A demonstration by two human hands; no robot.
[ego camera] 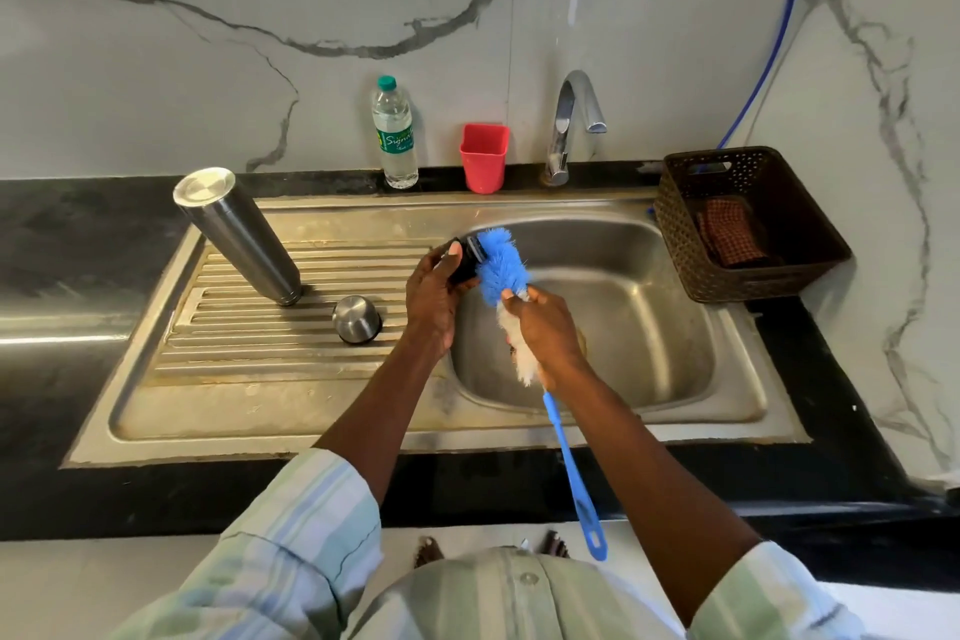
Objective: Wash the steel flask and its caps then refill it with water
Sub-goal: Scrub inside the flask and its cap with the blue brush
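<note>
Obs., head view. The black table (78,244) carries a steel sink (363,421) set into it, with a ribbed drainboard on its left half and the basin on its right.

A brown perforated basket (675,224) sits at the sink's right edge, on the table, with a checked cloth (730,237) inside it.

The steel flask (236,234) stands upside down on the drainboard near the sink's back left corner, mouth down on the ribs, flat base up.

You hold a bottle brush (501,265) over the left edge of the basin; its blue bristle head is up, its white bristles are below, and its blue handle runs down toward you past the sink's front edge.

A chrome tap (569,120) rises at the sink's back edge. A clear water bottle (396,135) with a green cap and a red cup (484,156) stand just beside each other on the table behind the sink, left of the tap.

Your right hand (545,333) is clamped round the brush at the white bristles. Your left hand (434,296) grips the black inner cap (467,257), thumb on top; the blue bristles touch it.

The steel outer cap (357,320) lies open end down on the drainboard, near the flask and just left of your left wrist.
</note>
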